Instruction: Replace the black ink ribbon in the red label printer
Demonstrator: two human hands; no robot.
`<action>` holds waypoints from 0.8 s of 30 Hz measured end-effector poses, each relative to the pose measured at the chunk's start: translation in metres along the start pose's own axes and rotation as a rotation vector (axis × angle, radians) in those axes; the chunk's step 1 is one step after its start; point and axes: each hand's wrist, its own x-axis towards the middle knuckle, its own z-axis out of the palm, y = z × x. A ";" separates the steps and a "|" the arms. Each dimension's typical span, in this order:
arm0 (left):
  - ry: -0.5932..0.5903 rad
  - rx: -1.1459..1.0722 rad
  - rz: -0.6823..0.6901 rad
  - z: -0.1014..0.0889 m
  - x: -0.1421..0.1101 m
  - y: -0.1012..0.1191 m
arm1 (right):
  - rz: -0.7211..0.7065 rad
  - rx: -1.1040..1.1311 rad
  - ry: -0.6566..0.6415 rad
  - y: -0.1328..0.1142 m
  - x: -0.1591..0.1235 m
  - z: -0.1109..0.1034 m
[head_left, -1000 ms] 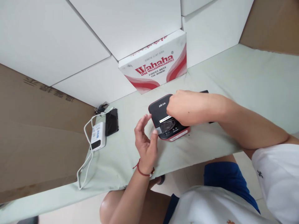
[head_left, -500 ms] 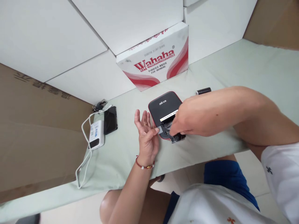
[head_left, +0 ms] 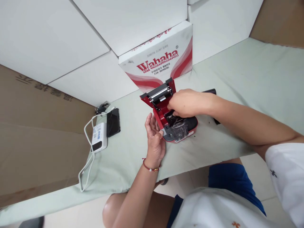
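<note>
Lifted since half a second ago, the lid of the red-and-black device now stands up at its back. Fingers of the right hand bend down into the device; their tips are partly hidden, so I cannot tell whether they pinch anything. The left hand has its thumb against the device's left front corner, its fingers loosely spread alongside. Clear film lies across the device's front. Pale green cloth spreads beneath the device; behind it stands a Wahaha carton, and well to its left lie a black phone and a white power bank.
</note>
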 end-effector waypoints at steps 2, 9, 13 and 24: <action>0.002 0.019 0.021 0.001 0.000 -0.001 | -0.002 -0.056 -0.055 -0.003 0.006 0.004; 0.026 -0.033 0.032 0.005 0.000 0.001 | -0.048 -0.016 -0.007 0.001 0.010 0.010; 0.039 -0.032 0.030 0.005 0.001 0.002 | -0.121 0.108 0.038 0.010 -0.010 -0.009; 0.016 0.009 0.057 0.001 0.002 -0.003 | 0.171 0.301 0.021 0.102 -0.020 -0.013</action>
